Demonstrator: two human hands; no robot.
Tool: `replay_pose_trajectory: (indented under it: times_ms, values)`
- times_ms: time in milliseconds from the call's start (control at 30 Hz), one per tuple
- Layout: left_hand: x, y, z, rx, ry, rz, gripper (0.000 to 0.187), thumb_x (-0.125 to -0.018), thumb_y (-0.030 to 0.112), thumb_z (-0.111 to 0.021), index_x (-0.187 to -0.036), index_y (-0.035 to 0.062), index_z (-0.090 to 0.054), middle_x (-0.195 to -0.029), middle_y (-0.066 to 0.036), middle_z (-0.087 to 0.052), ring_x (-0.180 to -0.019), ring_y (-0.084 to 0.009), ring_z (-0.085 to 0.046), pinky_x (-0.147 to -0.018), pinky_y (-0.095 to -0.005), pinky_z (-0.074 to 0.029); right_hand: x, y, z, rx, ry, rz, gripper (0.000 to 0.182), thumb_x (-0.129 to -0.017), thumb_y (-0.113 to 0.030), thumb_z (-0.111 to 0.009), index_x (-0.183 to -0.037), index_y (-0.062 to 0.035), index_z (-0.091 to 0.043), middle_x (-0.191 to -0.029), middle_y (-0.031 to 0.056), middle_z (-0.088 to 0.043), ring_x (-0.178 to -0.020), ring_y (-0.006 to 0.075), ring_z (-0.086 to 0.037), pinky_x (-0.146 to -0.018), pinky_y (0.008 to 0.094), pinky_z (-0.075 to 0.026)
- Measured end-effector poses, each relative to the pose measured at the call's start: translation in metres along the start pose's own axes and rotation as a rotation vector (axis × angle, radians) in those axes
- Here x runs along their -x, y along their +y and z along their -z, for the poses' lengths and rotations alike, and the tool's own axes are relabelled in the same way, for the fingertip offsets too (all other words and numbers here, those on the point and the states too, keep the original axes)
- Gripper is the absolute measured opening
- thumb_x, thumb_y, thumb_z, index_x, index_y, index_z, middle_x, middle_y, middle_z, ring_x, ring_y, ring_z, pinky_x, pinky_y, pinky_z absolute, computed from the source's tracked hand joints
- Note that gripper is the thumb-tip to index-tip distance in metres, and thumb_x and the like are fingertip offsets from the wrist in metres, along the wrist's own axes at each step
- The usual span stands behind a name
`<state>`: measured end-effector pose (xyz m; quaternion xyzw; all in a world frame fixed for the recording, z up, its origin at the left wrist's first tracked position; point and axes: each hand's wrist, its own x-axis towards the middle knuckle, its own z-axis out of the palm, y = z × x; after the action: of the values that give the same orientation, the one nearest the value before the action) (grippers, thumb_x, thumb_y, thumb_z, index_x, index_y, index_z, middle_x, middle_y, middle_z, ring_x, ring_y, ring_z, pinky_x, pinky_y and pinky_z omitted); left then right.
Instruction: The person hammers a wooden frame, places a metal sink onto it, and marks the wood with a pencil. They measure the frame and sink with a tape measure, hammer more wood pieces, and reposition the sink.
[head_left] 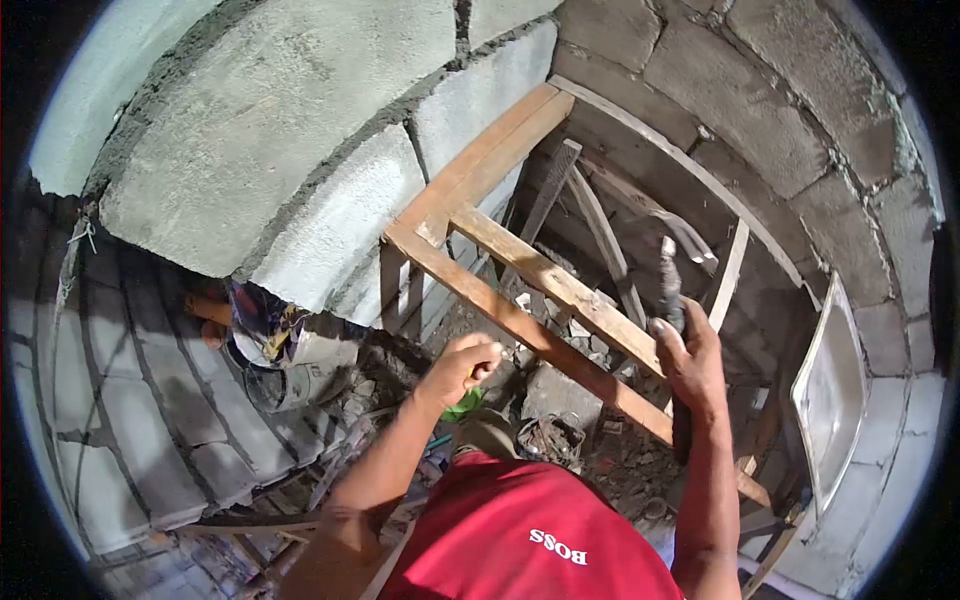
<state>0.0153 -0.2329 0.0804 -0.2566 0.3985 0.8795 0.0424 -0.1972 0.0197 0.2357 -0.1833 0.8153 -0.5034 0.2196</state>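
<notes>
My right hand (692,365) is wrapped round a dark, stick-like tool (670,285) whose worn, pale tip points up. Its lower end runs down behind my wrist, and its exact kind does not show. That hand is over the right part of a wooden frame (540,335) made of nailed timber pieces. Left of the frame's front beam, my left hand (462,370) is closed, fingers curled in. A speck of yellow shows between the fingers, too small to name. This hand is apart from the wood.
Concrete block walls (300,120) surround the frame. A metal sink basin (832,390) leans at the right. Loose boards (610,240) stand inside the frame. Rubble and a stone block (558,402) lie below. A dirty bucket (285,375) is at the left.
</notes>
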Motion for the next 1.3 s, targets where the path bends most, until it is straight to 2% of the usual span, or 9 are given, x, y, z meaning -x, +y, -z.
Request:
replay_pose_trajectory:
  times_ms: [100,267,400,567,700,833,1000,1100,1300]
  values:
    - [-0.060,-0.092,0.067,0.264,0.212,0.041,0.021,-0.090,0.026,-0.072,-0.105,0.0116,-0.067,-0.093,0.004,-0.069,-0.066,-0.0014,-0.053,-0.050,-0.0213,-0.038,-0.026,-0.031,-0.029,0.064,-0.198,-0.026,0.039,-0.098,-0.019,-0.066,-0.131,0.0001,-0.056,-0.090,0.0046,-0.062,-0.080,0.0105,-0.055,-0.071,0.0265,-0.048]
    - [-0.146,-0.087,0.025,0.517,-0.271,-0.341,0.038,-0.096,0.029,-0.067,-0.128,0.0077,-0.062,-0.118,-0.008,-0.068,-0.102,-0.0181,-0.066,-0.086,-0.0358,-0.056,-0.088,-0.020,-0.087,0.236,-0.308,0.394,0.043,-0.100,-0.023,-0.062,-0.131,0.0051,-0.055,-0.084,0.0003,-0.061,-0.073,0.0132,-0.055,-0.065,0.0311,-0.047]
    - [-0.175,-0.086,-0.004,0.820,-0.206,-0.344,0.045,-0.097,0.031,-0.066,-0.134,0.0072,-0.058,-0.112,-0.010,-0.067,-0.102,-0.0202,-0.064,-0.086,-0.0366,-0.055,-0.093,-0.060,-0.109,0.426,-0.337,0.209,0.058,-0.098,-0.038,-0.065,-0.132,0.0086,-0.056,-0.079,0.0115,-0.062,-0.076,0.0161,-0.058,-0.069,0.0349,-0.049]
    - [-0.195,-0.077,-0.021,0.903,-0.210,-0.341,0.045,-0.097,0.031,-0.066,-0.134,0.0074,-0.058,-0.112,-0.010,-0.067,-0.102,-0.0201,-0.064,-0.086,-0.0366,-0.055,-0.109,-0.056,-0.131,0.481,-0.338,0.196,0.065,-0.099,-0.048,-0.061,-0.132,0.0078,-0.055,-0.083,0.0103,-0.065,-0.079,0.0157,-0.057,-0.073,0.0349,-0.050]
    - [-0.199,-0.084,-0.027,0.945,-0.214,-0.326,0.045,-0.097,0.031,-0.066,-0.134,0.0075,-0.058,-0.112,-0.010,-0.067,-0.102,-0.0201,-0.064,-0.086,-0.0366,-0.055,-0.121,-0.059,-0.143,0.434,-0.396,0.038,0.063,-0.100,-0.042,-0.062,-0.135,0.0087,-0.053,-0.099,0.0175,-0.070,-0.089,0.0183,-0.062,-0.080,0.0338,-0.051]
    - [-0.208,-0.084,-0.027,0.952,-0.217,-0.321,0.045,-0.097,0.031,-0.066,-0.134,0.0076,-0.058,-0.112,-0.010,-0.067,-0.102,-0.0201,-0.064,-0.085,-0.0366,-0.055,-0.117,-0.053,-0.142,0.389,-0.315,0.258,0.063,-0.099,-0.039,-0.064,-0.137,0.0107,-0.051,-0.103,0.0231,-0.072,-0.097,0.0206,-0.066,-0.086,0.0349,-0.052]
    - [-0.210,-0.087,-0.028,0.946,-0.218,-0.325,0.045,-0.097,0.031,-0.065,-0.135,0.0078,-0.057,-0.112,-0.010,-0.067,-0.102,-0.0200,-0.064,-0.085,-0.0366,-0.055,-0.113,-0.057,-0.149,0.505,-0.372,0.163,0.053,-0.096,-0.026,-0.066,-0.135,0.0078,-0.054,-0.108,0.0294,-0.070,-0.104,0.0305,-0.070,-0.088,0.0384,-0.053]
    - [-0.207,-0.092,-0.022,0.959,-0.217,-0.326,0.045,-0.097,0.031,-0.065,-0.135,0.0079,-0.057,-0.112,-0.010,-0.067,-0.102,-0.0200,-0.064,-0.085,-0.0366,-0.055,-0.110,-0.044,-0.147,0.744,-0.292,0.640,0.056,-0.091,-0.032,-0.072,-0.139,-0.0068,-0.056,-0.098,0.0212,-0.069,-0.082,0.0377,-0.069,-0.068,0.0428,-0.056]
    - [-0.213,-0.103,-0.025,0.962,-0.213,-0.307,0.044,-0.097,0.031,-0.065,-0.135,0.0080,-0.057,-0.112,-0.010,-0.067,-0.102,-0.0200,-0.064,-0.085,-0.0366,-0.055,-0.075,-0.050,-0.129,0.965,-0.481,0.711,0.054,-0.089,-0.036,-0.073,-0.135,-0.0116,-0.060,-0.090,0.0169,-0.067,-0.078,0.0355,-0.069,-0.066,0.0421,-0.057]
